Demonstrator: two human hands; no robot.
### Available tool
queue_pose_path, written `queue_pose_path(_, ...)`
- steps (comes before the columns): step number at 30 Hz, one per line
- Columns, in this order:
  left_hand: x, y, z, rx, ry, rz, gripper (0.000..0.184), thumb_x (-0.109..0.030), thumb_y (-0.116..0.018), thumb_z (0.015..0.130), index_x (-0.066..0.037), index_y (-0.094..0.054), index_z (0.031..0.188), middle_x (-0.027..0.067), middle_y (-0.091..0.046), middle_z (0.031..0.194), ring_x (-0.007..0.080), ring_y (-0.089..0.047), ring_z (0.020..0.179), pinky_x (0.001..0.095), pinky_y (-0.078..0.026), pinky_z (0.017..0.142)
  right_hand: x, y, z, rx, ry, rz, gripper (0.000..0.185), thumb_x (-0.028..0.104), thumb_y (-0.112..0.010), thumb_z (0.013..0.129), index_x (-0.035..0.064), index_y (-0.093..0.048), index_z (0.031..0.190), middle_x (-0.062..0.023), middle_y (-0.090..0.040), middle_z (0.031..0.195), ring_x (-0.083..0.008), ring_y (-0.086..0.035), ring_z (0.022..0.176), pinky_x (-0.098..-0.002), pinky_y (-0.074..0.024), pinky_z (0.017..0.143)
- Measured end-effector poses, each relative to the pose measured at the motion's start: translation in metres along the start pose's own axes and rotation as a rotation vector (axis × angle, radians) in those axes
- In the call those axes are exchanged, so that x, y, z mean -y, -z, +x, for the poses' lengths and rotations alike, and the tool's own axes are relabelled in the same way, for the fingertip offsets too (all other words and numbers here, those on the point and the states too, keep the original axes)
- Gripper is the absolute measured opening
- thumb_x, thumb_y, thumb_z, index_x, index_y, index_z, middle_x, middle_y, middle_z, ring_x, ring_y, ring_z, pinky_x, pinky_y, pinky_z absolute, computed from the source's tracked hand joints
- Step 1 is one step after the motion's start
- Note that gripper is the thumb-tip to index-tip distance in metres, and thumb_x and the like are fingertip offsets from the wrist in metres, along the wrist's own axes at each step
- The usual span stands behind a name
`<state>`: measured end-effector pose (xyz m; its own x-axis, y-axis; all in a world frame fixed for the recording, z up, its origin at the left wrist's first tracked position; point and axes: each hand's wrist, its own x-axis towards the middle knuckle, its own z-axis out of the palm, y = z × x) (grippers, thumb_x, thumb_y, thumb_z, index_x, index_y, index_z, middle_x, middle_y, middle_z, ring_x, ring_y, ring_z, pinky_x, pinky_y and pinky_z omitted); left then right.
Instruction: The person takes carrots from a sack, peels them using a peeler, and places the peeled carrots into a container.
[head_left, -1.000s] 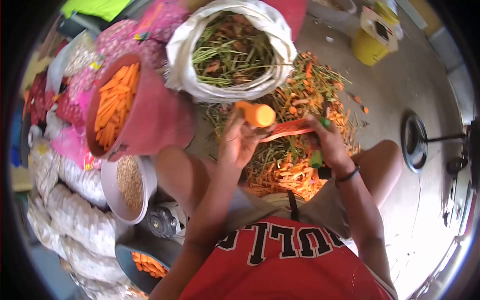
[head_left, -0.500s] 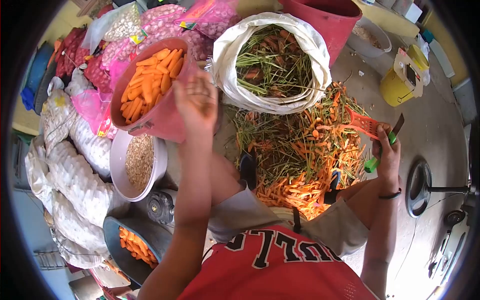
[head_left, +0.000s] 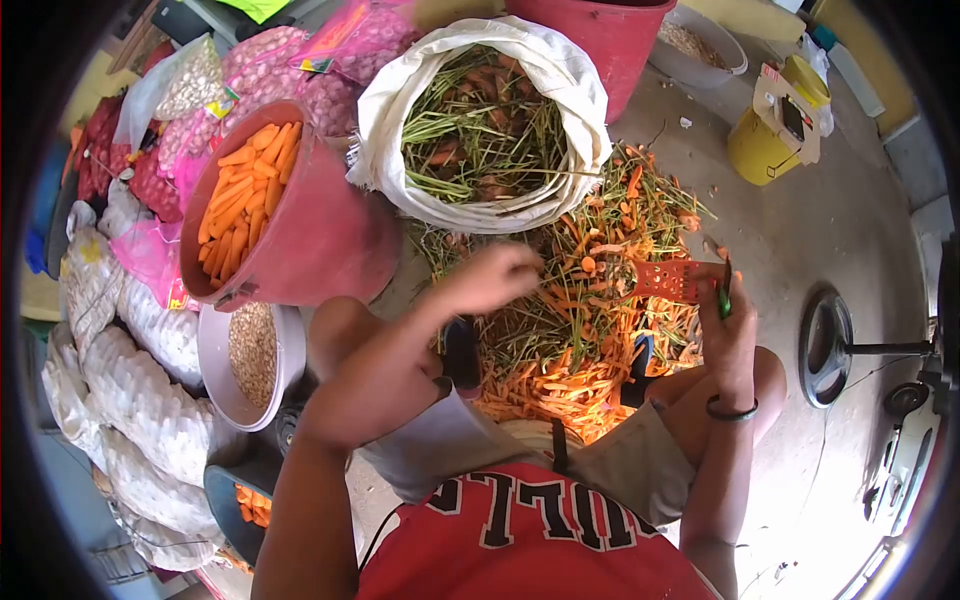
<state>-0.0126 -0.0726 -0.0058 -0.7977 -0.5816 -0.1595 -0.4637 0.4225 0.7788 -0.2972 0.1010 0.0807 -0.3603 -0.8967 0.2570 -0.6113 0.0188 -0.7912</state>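
My left hand [head_left: 500,277] hangs over the heap of carrot peels and green stems [head_left: 560,345], in front of the white sack; its fingers are smeared by motion, and no carrot shows in it. On the right, my right hand [head_left: 728,325] is closed around a red slotted peeler [head_left: 672,281] and a green-handled knife [head_left: 725,292]. The peeler points left above the peels. Peeled carrots [head_left: 245,205] lie in the tilted red bucket [head_left: 325,225] to the left. The white sack [head_left: 375,130] holds stems and carrot scraps.
A pale basin [head_left: 293,350] of small tan pieces stands below the bucket, with a dark tub [head_left: 225,500] of carrots nearer. Filled white sacks [head_left: 150,390] line the left. A yellow container [head_left: 760,145] and a round black base [head_left: 825,348] stand right.
My left hand held a carrot at first, then was open beside the red bucket without it, and is now over the peels. My right hand moved out right, then slightly back left, keeping both tools.
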Motion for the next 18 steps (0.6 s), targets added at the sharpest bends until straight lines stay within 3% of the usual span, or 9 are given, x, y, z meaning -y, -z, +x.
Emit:
queue_pose_path(3, 0.002, 0.071, 0.030, -0.390, 0.121, -0.126, 0.022, -0.023, -0.061, 0.095, -0.006, -0.068, 0.108, 0.0103, -0.070, 0.103, 0.0214, -0.065, 0.098, 0.0342, -0.051, 0.088, 0.007, -0.001, 0.007, 0.063, -0.041, -0.007, 0.010, 0.008, -0.058, 0.097, 0.0027, -0.062, 0.103, -0.0109, -0.069, 0.084, -0.0158, -0.065, 0.076, -0.0303, -0.0500, 0.070)
queue_pose_path(5, 0.024, 0.091, 0.048, -0.585, 0.027, -0.089, 0.020, -0.018, -0.060, 0.095, -0.001, -0.070, 0.102, 0.0104, -0.072, 0.092, 0.0169, -0.067, 0.083, 0.0317, -0.052, 0.076, 0.011, -0.005, 0.013, 0.109, -0.053, 0.006, 0.011, 0.010, -0.058, 0.096, 0.0024, -0.062, 0.102, -0.0123, -0.069, 0.083, -0.0198, -0.066, 0.075, -0.0319, -0.0506, 0.069)
queue_pose_path(9, 0.047, 0.087, 0.078, -0.662, 0.050, 0.204, 0.021, -0.022, -0.065, 0.090, -0.004, -0.071, 0.099, 0.0167, -0.071, 0.087, 0.0262, -0.069, 0.077, 0.0351, -0.053, 0.071, 0.007, -0.014, 0.021, 0.197, -0.059, 0.026, 0.012, 0.011, -0.059, 0.096, 0.0024, -0.063, 0.102, -0.0143, -0.068, 0.082, -0.0260, -0.068, 0.074, -0.0342, -0.0508, 0.067)
queue_pose_path(11, 0.064, 0.082, 0.091, -0.467, 0.292, 0.384, 0.028, -0.031, -0.069, 0.086, -0.005, -0.072, 0.096, 0.0185, -0.071, 0.092, 0.0321, -0.070, 0.085, 0.0412, -0.054, 0.076, 0.006, -0.019, 0.023, 0.215, -0.050, 0.015, 0.012, 0.011, -0.060, 0.095, 0.0019, -0.063, 0.102, -0.0160, -0.067, 0.080, -0.0289, -0.067, 0.072, -0.0360, -0.0504, 0.066)
queue_pose_path(13, 0.069, 0.076, 0.097, -0.224, 0.391, 0.490, 0.032, -0.035, -0.069, 0.085, -0.006, -0.071, 0.097, 0.0192, -0.071, 0.098, 0.0347, -0.068, 0.093, 0.0437, -0.053, 0.081, 0.005, -0.022, 0.023, 0.239, -0.054, -0.040, 0.013, 0.011, -0.061, 0.094, 0.0017, -0.063, 0.103, -0.0167, -0.066, 0.079, -0.0306, -0.066, 0.071, -0.0369, -0.0501, 0.066)
queue_pose_path(18, 0.069, 0.066, 0.109, -0.106, 0.565, 0.644, 0.037, -0.036, -0.067, 0.085, -0.004, -0.067, 0.104, 0.0181, -0.070, 0.107, 0.0339, -0.066, 0.105, 0.0444, -0.052, 0.087, 0.002, -0.026, 0.025, 0.280, -0.057, -0.060, 0.016, 0.012, -0.063, 0.092, 0.0020, -0.062, 0.104, -0.0184, -0.064, 0.076, -0.0337, -0.063, 0.069, -0.0401, -0.0481, 0.063)
